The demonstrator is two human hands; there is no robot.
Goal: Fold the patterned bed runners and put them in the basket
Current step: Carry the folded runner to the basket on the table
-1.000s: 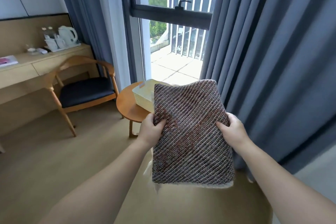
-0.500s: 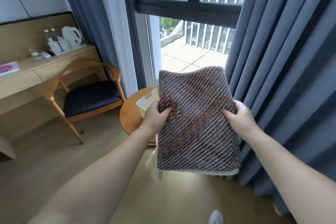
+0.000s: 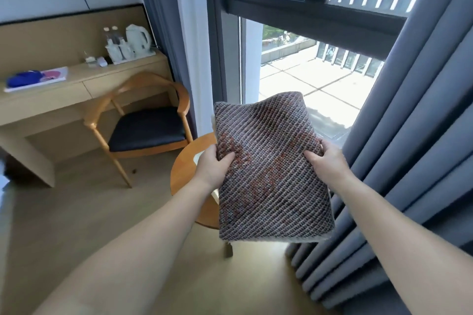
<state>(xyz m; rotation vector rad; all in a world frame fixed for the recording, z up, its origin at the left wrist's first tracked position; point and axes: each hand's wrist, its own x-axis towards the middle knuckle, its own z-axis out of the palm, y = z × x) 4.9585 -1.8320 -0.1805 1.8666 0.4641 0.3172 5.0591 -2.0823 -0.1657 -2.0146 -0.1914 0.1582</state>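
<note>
A folded bed runner [image 3: 268, 161], woven in grey, brown and rust diagonal stripes, hangs in the air in front of me above a small round wooden table [image 3: 186, 169]. My left hand [image 3: 213, 165] grips its left edge with the thumb on top. My right hand [image 3: 325, 161] grips its right edge the same way. The runner hides nearly all of the pale basket on the table; only a sliver [image 3: 196, 160] shows beside my left hand.
A wooden armchair with a dark seat [image 3: 146, 130] stands left of the round table. Behind it runs a desk [image 3: 76, 89] with a kettle tray. Grey curtains [image 3: 409, 135] hang at the right, beside a tall window [image 3: 307, 71]. Wooden floor lies below.
I have stepped closer to the round table and window. The folded runner now covers the basket almost fully. Both hands keep the same grip.
</note>
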